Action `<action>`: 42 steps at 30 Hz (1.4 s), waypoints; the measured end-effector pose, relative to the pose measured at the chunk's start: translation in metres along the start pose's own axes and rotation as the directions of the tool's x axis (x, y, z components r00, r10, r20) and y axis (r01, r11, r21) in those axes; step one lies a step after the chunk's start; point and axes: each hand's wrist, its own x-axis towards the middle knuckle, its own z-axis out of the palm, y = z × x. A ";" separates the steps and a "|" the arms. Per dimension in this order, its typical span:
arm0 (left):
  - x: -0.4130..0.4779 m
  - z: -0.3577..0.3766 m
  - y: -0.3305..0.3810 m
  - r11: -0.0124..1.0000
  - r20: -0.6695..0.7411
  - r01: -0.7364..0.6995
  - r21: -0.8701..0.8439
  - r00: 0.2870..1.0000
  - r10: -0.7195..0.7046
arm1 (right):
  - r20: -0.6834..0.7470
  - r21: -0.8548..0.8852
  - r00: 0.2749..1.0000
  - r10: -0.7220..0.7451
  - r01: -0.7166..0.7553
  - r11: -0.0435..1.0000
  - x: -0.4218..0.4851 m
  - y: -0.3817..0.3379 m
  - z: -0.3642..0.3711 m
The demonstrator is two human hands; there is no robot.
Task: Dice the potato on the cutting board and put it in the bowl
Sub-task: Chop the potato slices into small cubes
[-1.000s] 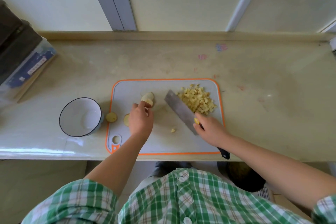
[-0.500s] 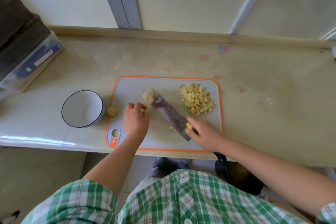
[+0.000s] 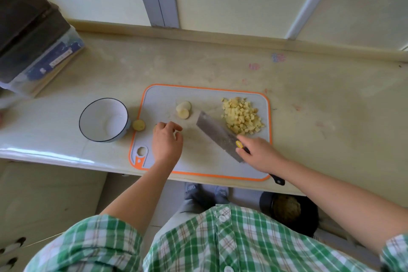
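A grey cutting board (image 3: 198,165) with an orange rim lies on the counter. A pile of diced potato (image 3: 242,117) sits at its far right, and two pale potato slices (image 3: 183,110) lie at its far middle. My right hand (image 3: 259,153) grips the handle of a cleaver (image 3: 215,133), whose blade lies slanted on the board just left of the dice. My left hand (image 3: 167,144) hovers over the board's left part with loosely curled fingers pointing down, holding nothing I can see. A sliver of a potato piece (image 3: 155,126) shows at its fingertips. The white bowl (image 3: 88,117) stands left of the board.
A potato end piece (image 3: 138,125) lies on the counter between bowl and board. Stacked storage boxes (image 3: 33,46) fill the counter's far left. A wall runs behind the counter. A dark bin (image 3: 289,211) stands on the floor below the counter edge, near my feet.
My left hand drew back from the potato slices toward the board's left. The cleaver swung left away from the dice, then back beside them.
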 end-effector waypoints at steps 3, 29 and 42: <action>0.000 0.000 0.004 1.000 0.016 -0.011 -0.011 1.000 0.011 | -0.170 0.073 0.971 0.168 -0.157 0.985 0.006 0.013 -0.010; 0.028 -0.016 0.003 0.976 -0.114 0.096 0.193 0.991 -0.075 | -0.190 0.093 0.965 0.181 -0.165 0.982 0.033 0.002 -0.008; 0.020 -0.026 -0.036 0.935 0.041 -0.016 0.355 0.999 0.002 | -0.109 0.253 0.985 0.131 -0.100 0.962 0.048 -0.024 -0.002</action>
